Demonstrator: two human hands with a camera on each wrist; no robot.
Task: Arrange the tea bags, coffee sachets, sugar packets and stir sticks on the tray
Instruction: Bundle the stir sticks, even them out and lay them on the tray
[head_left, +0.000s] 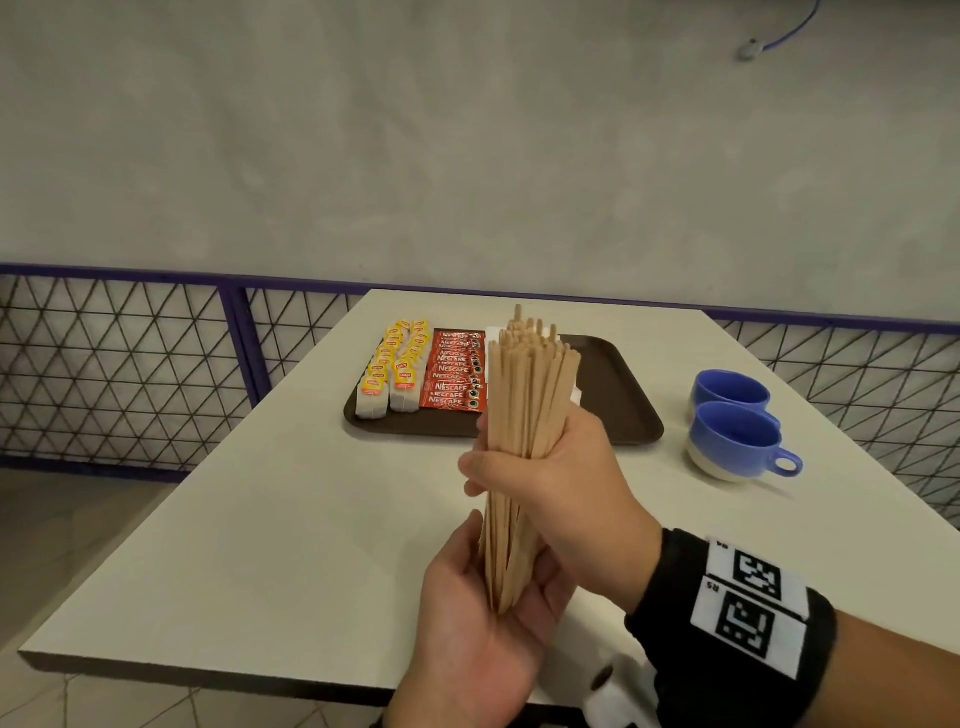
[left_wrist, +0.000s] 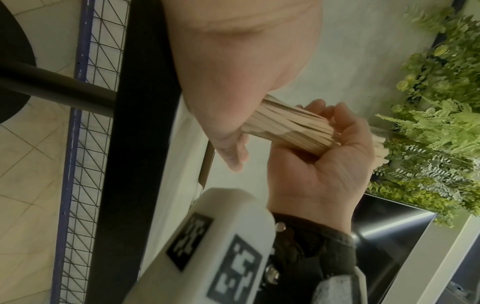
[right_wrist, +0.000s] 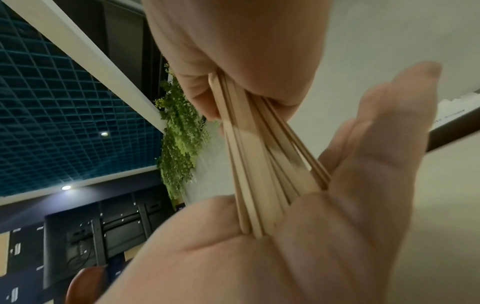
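The stir sticks (head_left: 519, 415) stand upright as one loose bundle in the air above the near part of the bench (head_left: 260, 519), well short of the tray (head_left: 623, 415). The right hand (head_left: 550, 467) is wrapped round the bundle's middle, fingers (left_wrist: 337, 115) curled and clamped on the wood. The left hand (head_left: 478, 623) lies flat beneath, palm up and fingers relaxed and apart, with the lower ends of the sticks resting on the palm; this looks like squaring the ends before laying them down.

The upper ends are uneven and fan out, and in the right wrist view the lower ends splay across the palm. If the right hand's grip slackens too much, the thin, smooth sticks could slide through and scatter over the bench or off its near edge. If the left palm tilts, the ends could skid off it.

On the tray, the tea bags (head_left: 395, 369) lie in two rows at the left, with the coffee sachets (head_left: 457, 374) beside them; something white just shows behind the sticks, probably the sugar packets, though I cannot tell. The free space is at the tray's right. A bundle lowered carelessly could roll into the sachets and disturb the rows, or spill toward the two blue cups (head_left: 732, 421) standing just beside the tray.
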